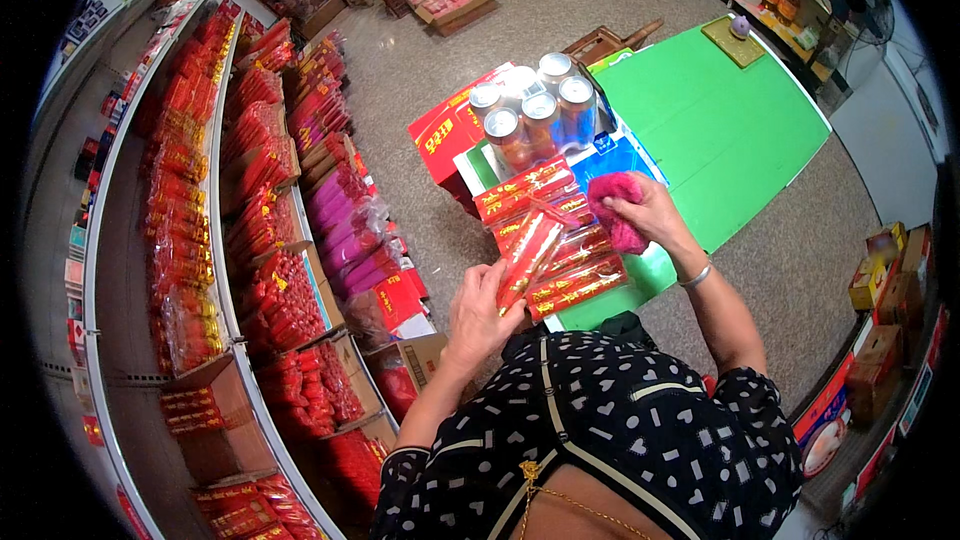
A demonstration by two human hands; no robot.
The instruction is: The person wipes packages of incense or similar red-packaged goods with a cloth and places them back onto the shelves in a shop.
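Note:
My left hand [486, 313] grips the lower end of a slim red packet [531, 249] with gold lettering and a clear wrapper. That packet lies at a slant over several similar red packets [577, 286] in a row on the green-topped table. In my right hand [654, 211] is a bunched pink-red cloth [616, 210], touching or close to the row's right side. Just beyond the row stands a plastic-wrapped pack of drink cans [539, 106], beside a blue box [616, 162].
The green tabletop [701, 127] stretches to the right, with a gold tray [733, 43] at its far corner. A red carton [450, 131] stands left of the cans. Shelves [232, 225] full of red packets run along my left. Open cartons [452, 1] sit on the floor ahead.

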